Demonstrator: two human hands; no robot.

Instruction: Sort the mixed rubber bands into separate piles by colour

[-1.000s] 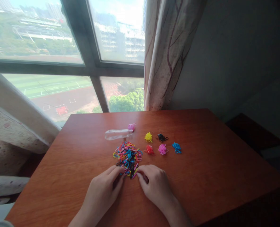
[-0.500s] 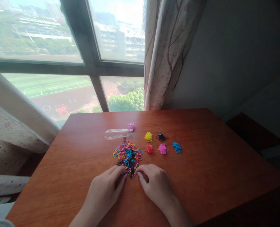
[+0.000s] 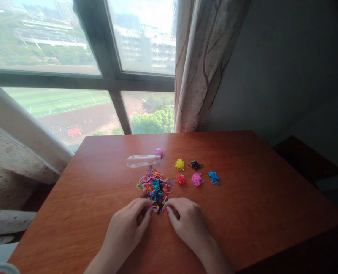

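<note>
A mixed heap of small coloured rubber bands lies on the wooden table, its near end between my two hands. My left hand is at the heap's near left edge, thumb and forefinger pinched together at the bands there. From the right, my right hand pinches at the pink and yellow bands on the near edge. Just which bands the fingertips grip is too small to make out. Sorted by colour, small piles lie to the right: yellow bands, black bands, red bands, pink bands and blue bands.
Behind the heap a clear plastic bottle-shaped container lies on its side, with a pink cap-like piece by its mouth. The table reaches to a window with curtains. A pale round rim shows at bottom left.
Both hands stay almost in place at the near end of the heap; the left thumb has shifted slightly up. The piles and container look unchanged.
</note>
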